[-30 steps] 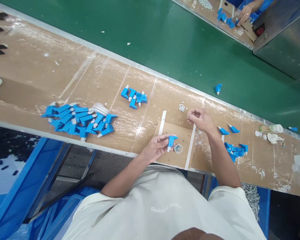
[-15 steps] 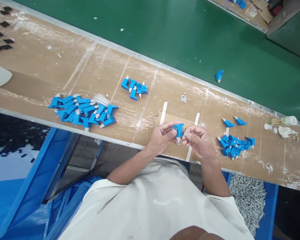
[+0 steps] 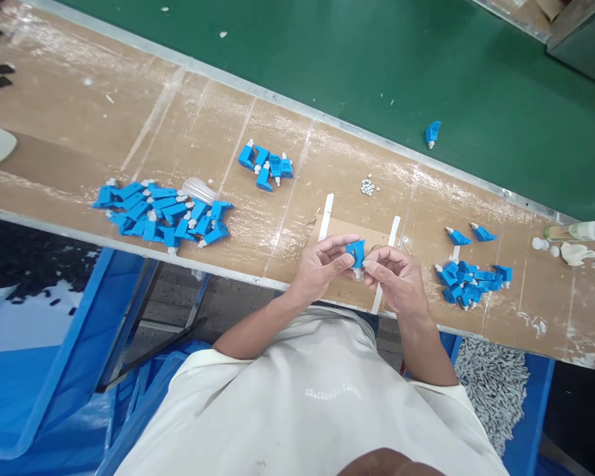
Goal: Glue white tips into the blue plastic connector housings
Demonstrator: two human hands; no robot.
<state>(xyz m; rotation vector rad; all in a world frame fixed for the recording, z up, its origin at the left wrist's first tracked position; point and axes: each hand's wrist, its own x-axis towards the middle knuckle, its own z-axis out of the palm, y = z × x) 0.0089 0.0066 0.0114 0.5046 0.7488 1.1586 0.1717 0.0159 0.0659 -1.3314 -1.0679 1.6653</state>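
Blue part [image 3: 357, 251]: held where?

Between both hands, above the bench [image 3: 272, 248]. Scanning from far left: black pieces [image 3: 2, 69], then a big blue pile [image 3: 161, 213] with a clear cup [image 3: 198, 190] against it, then a small cluster [image 3: 262, 156].

Next along?

Left hand [image 3: 318, 268], pinching the blue part, white end toward the body. Beyond, white bits [image 3: 367, 188] in a loose heap.

And the right hand [image 3: 399, 277]?

Just brought in from beside those bits. Fingertips closed together at the blue part's edge; too small to tell about anything between them.

Meaning what?

Probably fine two-handed work on one piece. Farther right, a second cluster [image 3: 469, 281].
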